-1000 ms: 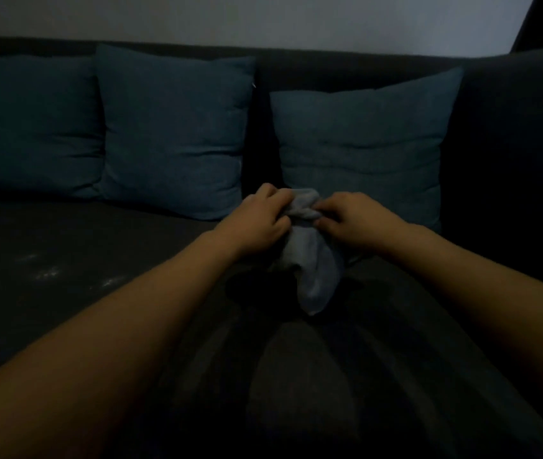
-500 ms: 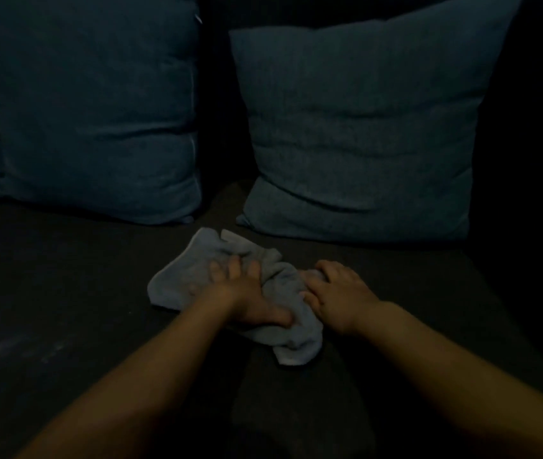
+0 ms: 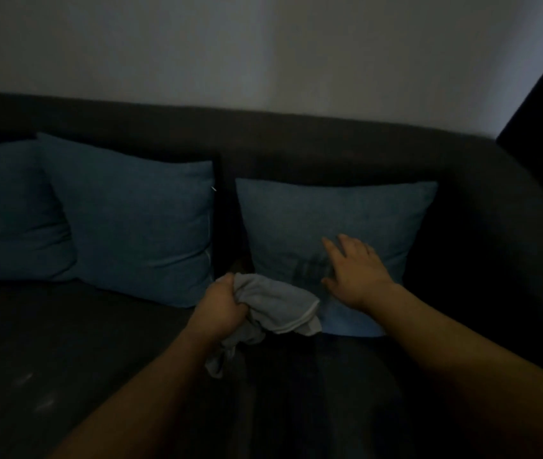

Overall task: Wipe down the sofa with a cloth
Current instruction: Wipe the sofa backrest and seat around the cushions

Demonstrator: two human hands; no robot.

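Note:
A dark grey sofa [image 3: 64, 342] fills the dim view. My left hand [image 3: 220, 309] grips a bunched light grey cloth [image 3: 276, 306] just above the seat, in front of the right blue cushion [image 3: 336, 220]. One end of the cloth hangs down below my fist. My right hand [image 3: 353, 270] is spread with straight fingers against the lower front of that cushion, right of the cloth.
Two more blue cushions lean on the backrest, one in the middle [image 3: 137, 226] and one at the far left [image 3: 8, 213]. The sofa arm [image 3: 512, 233] rises at the right. A pale wall [image 3: 263, 51] stands behind. Faint light marks [image 3: 38, 392] show on the left seat.
Both hands lifted off the seat. The left hand gathered the cloth and raised it; the right hand let go and moved up onto the right cushion. The view tilted upward.

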